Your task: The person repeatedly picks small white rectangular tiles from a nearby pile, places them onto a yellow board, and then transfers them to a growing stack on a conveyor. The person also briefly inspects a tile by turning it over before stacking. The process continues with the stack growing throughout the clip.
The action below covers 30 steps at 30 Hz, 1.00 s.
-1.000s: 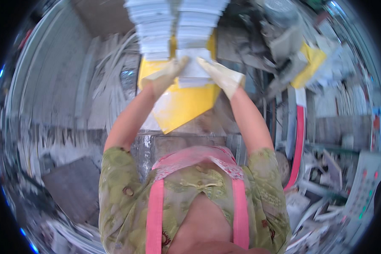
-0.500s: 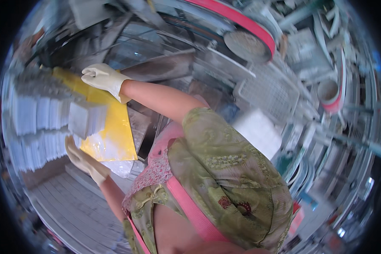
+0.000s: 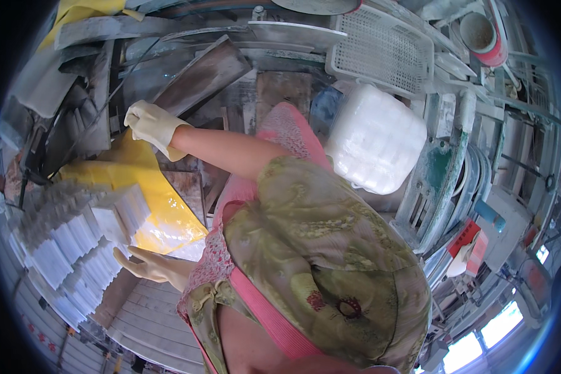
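My left hand [image 3: 153,265], in a pale cream glove, is open with its fingers apart, close beside stacked white square tiles [image 3: 109,224]. Nothing shows in its grip. My right hand [image 3: 151,124], gloved alike, is closed in a fist above the far edge of a yellow sheet [image 3: 162,212]; whatever its fingers hold, if anything, is hidden. Rows of these thin white pieces stand on edge, partly resting on the yellow sheet, which looks wet and shiny near my body.
A white perforated plastic basket [image 3: 380,50] and a plastic-wrapped white bundle [image 3: 377,137] lie to the right of my right arm. Wooden boards [image 3: 202,71] lean beyond that hand. Slatted grey planks [image 3: 149,318] lie below the left one. A green-stained metal frame [image 3: 439,174] stands far right.
The view has swung, so the surroundings sit differently in the picture. My left hand has drawn back toward my body, its fingers spread. My right hand remains closed.
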Motion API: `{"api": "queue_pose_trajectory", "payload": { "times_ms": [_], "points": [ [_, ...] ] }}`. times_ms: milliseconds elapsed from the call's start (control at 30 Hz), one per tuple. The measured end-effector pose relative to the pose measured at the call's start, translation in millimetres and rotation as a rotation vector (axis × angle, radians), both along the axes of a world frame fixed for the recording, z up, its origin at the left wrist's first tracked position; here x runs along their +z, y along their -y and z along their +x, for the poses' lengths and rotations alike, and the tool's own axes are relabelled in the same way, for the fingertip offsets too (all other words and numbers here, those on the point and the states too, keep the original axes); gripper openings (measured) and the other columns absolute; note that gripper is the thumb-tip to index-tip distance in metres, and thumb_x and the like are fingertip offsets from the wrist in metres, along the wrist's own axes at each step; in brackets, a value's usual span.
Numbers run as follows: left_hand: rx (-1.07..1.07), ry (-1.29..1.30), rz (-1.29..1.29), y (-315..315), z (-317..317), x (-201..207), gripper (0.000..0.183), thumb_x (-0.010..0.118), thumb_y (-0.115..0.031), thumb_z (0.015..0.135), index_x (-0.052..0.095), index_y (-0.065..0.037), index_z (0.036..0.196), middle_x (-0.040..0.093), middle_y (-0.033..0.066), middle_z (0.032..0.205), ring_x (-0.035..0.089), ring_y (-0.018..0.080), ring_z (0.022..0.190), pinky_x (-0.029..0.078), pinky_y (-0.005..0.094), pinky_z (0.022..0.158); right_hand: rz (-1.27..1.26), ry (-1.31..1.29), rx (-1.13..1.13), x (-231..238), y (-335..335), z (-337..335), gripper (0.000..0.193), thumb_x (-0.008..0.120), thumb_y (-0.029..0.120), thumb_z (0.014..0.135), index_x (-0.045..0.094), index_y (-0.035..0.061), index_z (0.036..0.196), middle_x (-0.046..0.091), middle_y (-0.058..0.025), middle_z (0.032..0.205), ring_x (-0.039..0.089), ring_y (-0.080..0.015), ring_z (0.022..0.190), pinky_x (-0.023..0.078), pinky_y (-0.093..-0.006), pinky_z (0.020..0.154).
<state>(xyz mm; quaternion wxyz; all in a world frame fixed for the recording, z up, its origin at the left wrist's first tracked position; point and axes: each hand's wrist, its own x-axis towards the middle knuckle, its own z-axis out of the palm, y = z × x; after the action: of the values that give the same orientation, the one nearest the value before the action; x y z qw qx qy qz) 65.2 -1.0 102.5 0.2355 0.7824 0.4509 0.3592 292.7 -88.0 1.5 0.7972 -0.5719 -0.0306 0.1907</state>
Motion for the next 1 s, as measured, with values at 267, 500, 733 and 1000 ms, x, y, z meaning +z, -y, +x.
{"api": "queue_pose_trajectory", "payload": {
  "times_ms": [267,500,733,1000],
  "points": [
    [-0.053,0.23,-0.09,-20.6,-6.0,-18.6,0.056,0.062,-0.049,0.098,0.061,-0.009,0.138,0.052,0.013,0.148,0.047,0.028,0.137,0.038,0.0447,0.115,-0.527,1.196,0.138,9.1,-1.7,-9.8,0.033,0.07,0.014,0.076,0.069,0.0018,0.107,0.063,-0.0159,0.115,0.059,-0.0305,0.113,0.048,-0.0357,0.097],
    [0.085,0.631,-0.252,-60.3,-43.1,-55.8,0.038,0.054,-0.019,0.106,0.055,0.0,0.139,0.061,0.0105,0.135,0.059,0.0199,0.121,0.048,0.0328,0.103,-0.105,0.139,0.432,26.1,-24.2,-5.5,0.03,0.055,0.029,0.103,0.07,0.0039,0.109,0.061,-0.0022,0.076,0.059,-0.0111,0.073,0.05,-0.0274,0.077],
    [0.059,0.806,-0.495,-76.8,-39.6,-54.7,0.056,0.054,-0.032,0.106,0.043,0.001,0.15,0.05,0.0157,0.149,0.046,0.0234,0.14,0.035,0.0345,0.117,-0.013,0.201,0.675,20.4,-72.5,-7.3,0.047,0.052,0.038,0.107,0.058,0.0001,0.134,0.072,-0.016,0.111,0.07,-0.0207,0.099,0.055,-0.032,0.091],
    [-0.147,0.599,-0.582,-83.7,-8.6,-7.8,0.07,0.051,-0.047,0.102,0.04,0.0,0.152,0.041,0.0145,0.157,0.032,0.0229,0.15,0.024,0.0352,0.121,-0.08,0.41,0.917,63.5,-109.5,-35.3,0.062,0.055,0.037,0.105,0.04,-0.0007,0.152,0.044,-0.016,0.153,0.04,-0.0245,0.144,0.033,-0.0362,0.117]
  ]
}}
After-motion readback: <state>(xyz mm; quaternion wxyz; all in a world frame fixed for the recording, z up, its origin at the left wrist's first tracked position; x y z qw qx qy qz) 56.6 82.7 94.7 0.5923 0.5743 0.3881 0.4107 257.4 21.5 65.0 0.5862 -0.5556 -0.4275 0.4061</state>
